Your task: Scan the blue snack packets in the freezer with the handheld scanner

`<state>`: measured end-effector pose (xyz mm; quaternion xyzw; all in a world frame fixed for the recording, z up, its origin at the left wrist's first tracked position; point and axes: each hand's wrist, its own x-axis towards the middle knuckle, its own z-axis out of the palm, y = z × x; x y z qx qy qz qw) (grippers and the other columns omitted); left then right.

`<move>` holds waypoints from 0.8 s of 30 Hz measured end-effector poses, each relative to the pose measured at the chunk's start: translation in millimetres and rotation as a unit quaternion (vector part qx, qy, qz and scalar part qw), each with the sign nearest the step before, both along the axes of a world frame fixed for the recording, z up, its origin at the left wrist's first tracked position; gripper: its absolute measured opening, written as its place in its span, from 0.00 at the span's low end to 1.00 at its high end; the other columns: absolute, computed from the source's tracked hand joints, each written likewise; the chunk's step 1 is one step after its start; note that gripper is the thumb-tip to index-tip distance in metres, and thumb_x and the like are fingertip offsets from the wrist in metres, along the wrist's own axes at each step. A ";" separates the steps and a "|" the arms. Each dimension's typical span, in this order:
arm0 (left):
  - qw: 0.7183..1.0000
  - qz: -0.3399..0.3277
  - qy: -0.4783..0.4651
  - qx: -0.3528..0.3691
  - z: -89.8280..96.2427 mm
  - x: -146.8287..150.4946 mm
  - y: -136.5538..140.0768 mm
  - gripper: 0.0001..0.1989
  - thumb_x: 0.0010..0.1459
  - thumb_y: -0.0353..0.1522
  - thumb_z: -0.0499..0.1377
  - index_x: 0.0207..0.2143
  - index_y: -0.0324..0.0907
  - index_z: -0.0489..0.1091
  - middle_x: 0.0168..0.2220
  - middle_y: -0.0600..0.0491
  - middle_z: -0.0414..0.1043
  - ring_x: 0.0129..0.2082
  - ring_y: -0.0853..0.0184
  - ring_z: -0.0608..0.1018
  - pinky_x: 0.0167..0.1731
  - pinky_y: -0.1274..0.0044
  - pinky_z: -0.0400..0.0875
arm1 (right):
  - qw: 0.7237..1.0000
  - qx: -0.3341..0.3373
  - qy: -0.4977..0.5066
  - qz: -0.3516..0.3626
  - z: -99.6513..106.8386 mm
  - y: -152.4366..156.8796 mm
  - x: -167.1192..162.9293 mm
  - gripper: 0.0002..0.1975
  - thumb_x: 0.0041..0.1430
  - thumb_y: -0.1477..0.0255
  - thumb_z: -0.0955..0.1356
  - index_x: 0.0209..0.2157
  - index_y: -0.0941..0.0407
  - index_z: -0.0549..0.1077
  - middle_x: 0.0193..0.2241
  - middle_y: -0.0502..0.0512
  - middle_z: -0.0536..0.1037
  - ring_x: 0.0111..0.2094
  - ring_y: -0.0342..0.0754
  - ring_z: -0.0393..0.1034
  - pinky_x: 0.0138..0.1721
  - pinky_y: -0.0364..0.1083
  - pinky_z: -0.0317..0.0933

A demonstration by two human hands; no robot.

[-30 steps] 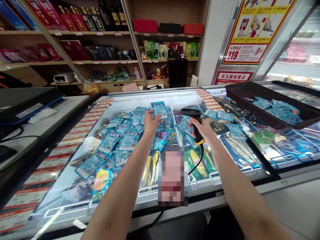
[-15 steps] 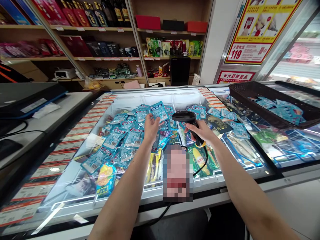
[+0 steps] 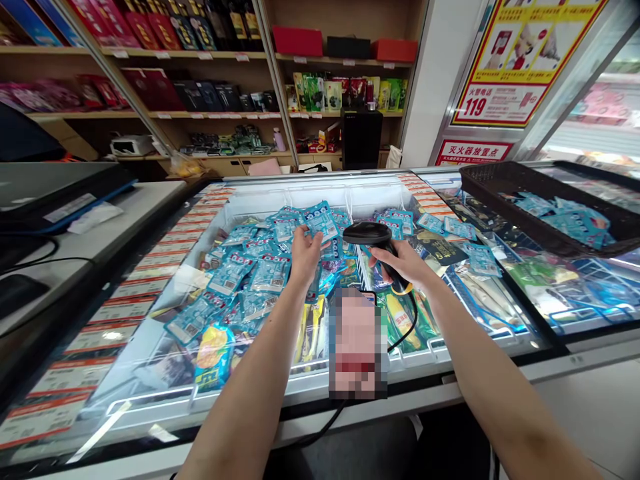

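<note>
My left hand point(image 3: 306, 255) pinches the lower edge of a small blue snack packet point(image 3: 321, 220), its printed face turned up. In my right hand point(image 3: 404, 260) is a black barcode scanner point(image 3: 367, 233), gripped by its handle, with its head close to the right of that packet. From the handle a black cable point(image 3: 411, 327) curves down. Many similar blue packets point(image 3: 270, 273) lie spread in a heap on the freezer's glass top, left of and beyond my left hand. A phone-shaped thing point(image 3: 357, 347), its face blurred out, stands near the front edge between my forearms.
Under the glass of the chest freezer point(image 3: 240, 407) lie colourful frozen goods. A brown basket point(image 3: 540, 230) at the right holds more blue packets. Price labels point(image 3: 145, 287) run along the left side. Shelves with bottles and boxes point(image 3: 215, 100) stand behind; a counter point(image 3: 155, 200) is at left.
The view has shifted very slightly. Both hands, the packet and the scanner stay in nearly the same places.
</note>
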<state>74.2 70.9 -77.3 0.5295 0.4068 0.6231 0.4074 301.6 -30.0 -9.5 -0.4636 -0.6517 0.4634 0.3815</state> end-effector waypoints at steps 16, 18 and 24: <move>0.999 0.035 0.017 0.005 10.4 1.0 -2.7 0.17 0.53 0.38 0.59 0.44 0.43 0.59 0.23 0.61 0.55 0.25 0.73 0.69 0.37 0.69 0.78 | 0.992 -0.025 0.097 -0.074 -11.5 11.1 6.8 0.23 0.51 0.51 0.68 0.36 0.58 0.69 0.32 0.57 0.78 0.15 0.40 0.66 0.14 0.42 0.60; 0.997 0.063 0.037 0.015 15.5 -0.5 -1.7 0.16 0.54 0.38 0.59 0.43 0.42 0.61 0.25 0.59 0.60 0.28 0.72 0.72 0.35 0.70 0.78 | 0.989 -0.034 0.108 -0.095 -11.9 13.7 9.9 0.24 0.50 0.51 0.68 0.37 0.58 0.70 0.32 0.57 0.78 0.15 0.41 0.66 0.14 0.42 0.61; 0.967 0.184 0.175 0.040 28.7 -20.5 -0.8 0.15 0.58 0.35 0.54 0.47 0.42 0.64 0.37 0.52 0.68 0.29 0.68 0.75 0.31 0.73 0.75 | 0.977 -0.044 0.134 -0.159 -14.7 19.7 22.6 0.22 0.49 0.52 0.70 0.35 0.57 0.71 0.27 0.56 0.78 0.14 0.42 0.65 0.13 0.43 0.60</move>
